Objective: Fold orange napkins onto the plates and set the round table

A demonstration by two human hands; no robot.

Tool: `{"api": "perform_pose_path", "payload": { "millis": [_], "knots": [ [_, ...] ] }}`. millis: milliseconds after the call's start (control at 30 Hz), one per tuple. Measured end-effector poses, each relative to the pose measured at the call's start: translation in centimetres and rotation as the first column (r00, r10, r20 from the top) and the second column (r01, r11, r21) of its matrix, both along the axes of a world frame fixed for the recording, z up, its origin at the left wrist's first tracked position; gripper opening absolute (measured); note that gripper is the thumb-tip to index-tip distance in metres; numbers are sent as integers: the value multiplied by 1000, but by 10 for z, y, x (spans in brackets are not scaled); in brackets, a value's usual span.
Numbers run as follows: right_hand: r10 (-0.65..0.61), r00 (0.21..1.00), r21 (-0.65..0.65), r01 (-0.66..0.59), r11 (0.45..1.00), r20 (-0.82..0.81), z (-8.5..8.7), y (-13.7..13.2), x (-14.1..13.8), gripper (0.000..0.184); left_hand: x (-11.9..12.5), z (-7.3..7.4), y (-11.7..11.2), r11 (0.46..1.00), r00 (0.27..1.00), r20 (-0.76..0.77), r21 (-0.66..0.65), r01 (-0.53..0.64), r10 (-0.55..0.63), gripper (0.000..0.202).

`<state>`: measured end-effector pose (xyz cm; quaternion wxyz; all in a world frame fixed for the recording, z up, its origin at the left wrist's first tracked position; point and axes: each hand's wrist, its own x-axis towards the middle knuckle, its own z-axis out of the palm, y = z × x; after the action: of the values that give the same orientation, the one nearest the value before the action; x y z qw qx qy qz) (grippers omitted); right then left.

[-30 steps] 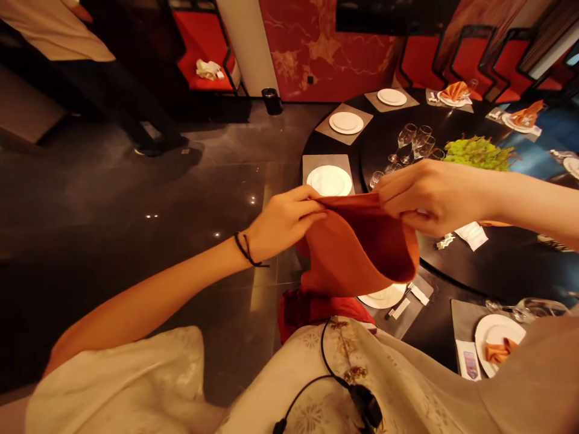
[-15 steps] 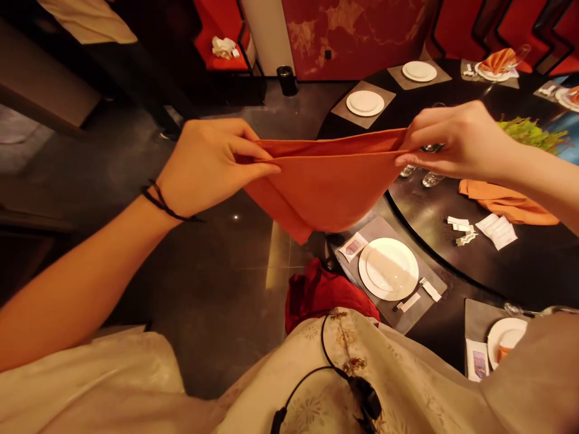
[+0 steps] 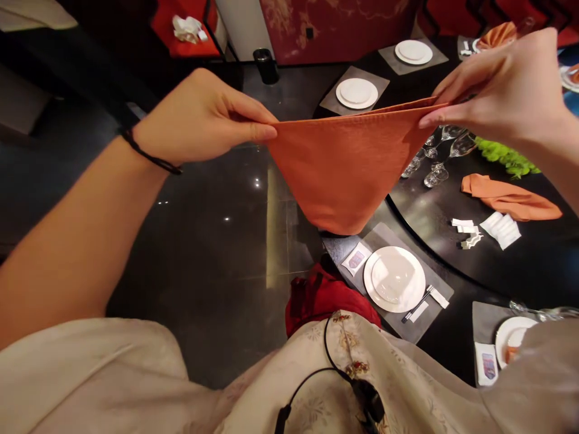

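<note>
Two corners of an orange cloth napkin (image 3: 344, 175) are pinched between thumb and fingers, one by the left hand (image 3: 203, 117) and one by the right hand (image 3: 497, 81). Both hands are closed narrowly on the cloth, which hangs in a deep point in the air. Just below the napkin's tip lies a gray placemat (image 3: 409, 328) with a white plate (image 3: 368, 280) on it. Right of the napkin, wine glasses (image 3: 452, 144) stand on the black counter (image 3: 534, 259) almost under the right hand, the likeliest trouble spot: a low sweep of that hand or a swing of the cloth could tip them. A slack pinch on either side could also let the napkin slide or drop onto the plate or the floor (image 3: 203, 241). Compared with the earlier frame, the hands stand wider apart and the cloth is drawn tauter along its top edge. The loose lower flap at the left no longer shows, leaving one clean point.
</note>
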<state>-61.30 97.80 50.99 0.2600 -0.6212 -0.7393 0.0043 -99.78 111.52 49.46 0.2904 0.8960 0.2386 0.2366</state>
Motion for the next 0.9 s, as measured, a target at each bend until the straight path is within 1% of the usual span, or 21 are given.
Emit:
{"api": "perform_pose_path", "payload": {
  "millis": [33,100,167,267,333,367,433,500,567,600,633,667,700,733,767,800,867,900],
  "knots": [
    [-56,998,-3,56,998,-14,-5,9,6,54,9,-3,16,1000,1000,-23,5,1,-1,33],
    [-152,987,0,153,988,-50,-20,30,15,49,32,-13,49,999,993,-115,32,-4,8,36],
    [-232,964,-19,231,973,-127,-40,56,25,42,59,-28,82,998,988,-154,56,-2,11,40],
    [-334,915,-56,331,942,-225,-72,104,41,33,104,-55,127,991,987,-159,132,-16,37,55],
    [-393,894,-44,393,919,-214,-87,138,54,28,131,-67,152,978,980,-190,206,-21,61,55],
    [-425,885,-23,429,903,-192,-91,153,60,23,142,-70,162,969,972,-221,245,-20,76,54],
    [-480,866,63,491,869,-136,-92,177,69,14,158,-68,177,952,955,-273,304,-29,116,55],
    [-491,865,189,502,844,-107,-86,189,72,9,164,-61,186,951,952,-252,297,-92,171,54],
    [-432,894,321,445,836,-116,-82,184,68,9,160,-61,189,938,958,-174,302,-170,229,46],
    [-381,916,376,400,836,-127,-84,177,65,12,156,-66,188,925,958,-137,323,-198,253,38],
    [-324,936,409,352,842,-139,-91,168,60,18,150,-77,186,911,958,-105,354,-213,265,31],
    [-269,954,415,300,859,-134,-102,157,56,23,143,-93,183,894,962,-75,396,-211,261,25],
    [-221,969,392,245,887,-106,-119,145,51,29,136,-116,178,880,968,-48,429,-203,247,20],
    [-186,981,341,195,920,-59,-141,134,48,33,129,-144,172,879,975,-20,438,-189,220,17],
    [-160,987,263,154,952,0,-169,123,45,35,122,-177,164,881,984,18,443,-168,178,15],
    [-145,988,179,133,975,58,-200,113,42,33,116,-213,154,890,988,17,430,-148,156,16],
    [-114,987,-24,117,993,117,-272,94,36,29,106,-289,127,950,988,-86,296,-98,129,17],
    [-85,990,-155,102,983,114,-309,83,32,29,102,-326,111,975,983,-146,207,-76,108,18]
  ]
}}
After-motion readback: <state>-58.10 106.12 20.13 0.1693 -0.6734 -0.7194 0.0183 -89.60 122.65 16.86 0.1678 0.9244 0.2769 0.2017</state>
